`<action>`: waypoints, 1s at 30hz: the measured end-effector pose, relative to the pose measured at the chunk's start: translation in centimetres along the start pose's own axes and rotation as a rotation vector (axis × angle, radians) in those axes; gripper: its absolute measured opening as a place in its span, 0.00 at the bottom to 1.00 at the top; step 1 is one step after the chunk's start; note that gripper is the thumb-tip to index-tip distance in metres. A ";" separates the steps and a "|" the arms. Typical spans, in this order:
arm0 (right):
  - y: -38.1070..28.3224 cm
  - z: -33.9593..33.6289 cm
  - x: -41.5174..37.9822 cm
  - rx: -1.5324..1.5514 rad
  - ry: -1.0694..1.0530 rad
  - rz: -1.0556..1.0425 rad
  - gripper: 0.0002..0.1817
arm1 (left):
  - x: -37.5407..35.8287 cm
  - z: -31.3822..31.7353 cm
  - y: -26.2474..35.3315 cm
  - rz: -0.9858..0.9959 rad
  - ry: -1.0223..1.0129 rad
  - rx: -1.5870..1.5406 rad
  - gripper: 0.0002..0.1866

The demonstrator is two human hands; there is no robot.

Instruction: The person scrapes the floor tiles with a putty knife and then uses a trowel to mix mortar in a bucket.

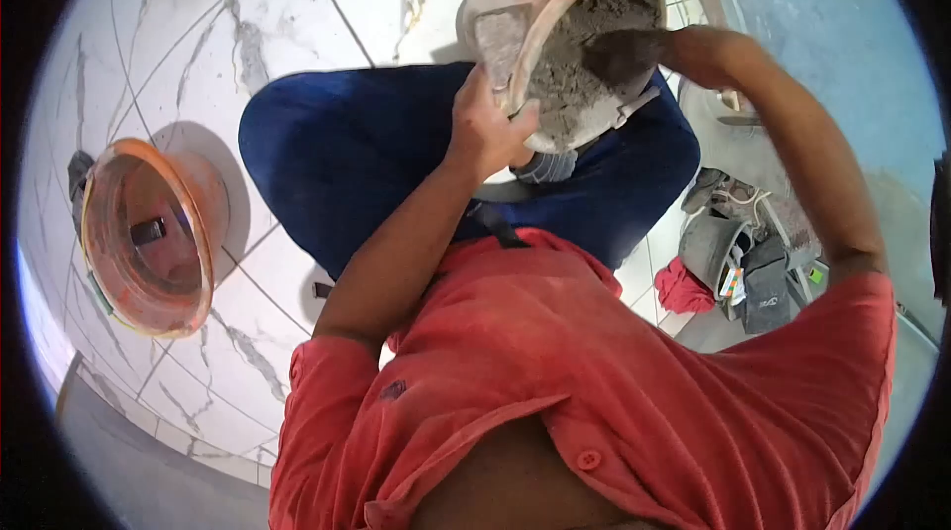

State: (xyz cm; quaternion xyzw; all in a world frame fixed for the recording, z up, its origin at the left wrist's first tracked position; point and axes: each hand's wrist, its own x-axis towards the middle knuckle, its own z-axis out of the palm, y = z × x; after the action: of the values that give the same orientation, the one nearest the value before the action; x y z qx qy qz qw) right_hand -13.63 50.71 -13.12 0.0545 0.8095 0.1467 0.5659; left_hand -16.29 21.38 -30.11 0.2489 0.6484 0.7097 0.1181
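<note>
A bucket (495,0) is tilted on its side between my knees, its mouth facing right. Grey, crumbly mortar (570,79) fills much of its inside. My left hand (492,129) is closed round the lower left part of the rim, near a flat pale patch on the bucket's wall. At the right side of the mouth is my right hand (688,53), its wrist bent toward the mortar. A dark, blurred shape lies at its fingers over the mortar, and I cannot make out whether it is a tool. The right fingertips are hidden.
An orange bucket (203,223) with a small dark object inside stands on the marble-patterned tiles at the left. To the right lie a grey container (705,251), a red cloth (684,287), shoes and a dark pouch. Another round container is partly visible beyond my right forearm, beside a blue surface.
</note>
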 end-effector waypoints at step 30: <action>-6.8 -2.8 -4.2 -0.172 0.028 0.145 0.20 | 0.8 0.1 1.1 -0.127 0.000 -0.045 0.25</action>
State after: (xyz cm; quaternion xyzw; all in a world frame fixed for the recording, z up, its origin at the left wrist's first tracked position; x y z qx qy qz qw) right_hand -14.22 42.72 -10.53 0.0622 0.7956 0.2567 0.5452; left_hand -16.69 21.72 -28.85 0.2046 0.6469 0.7150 0.1686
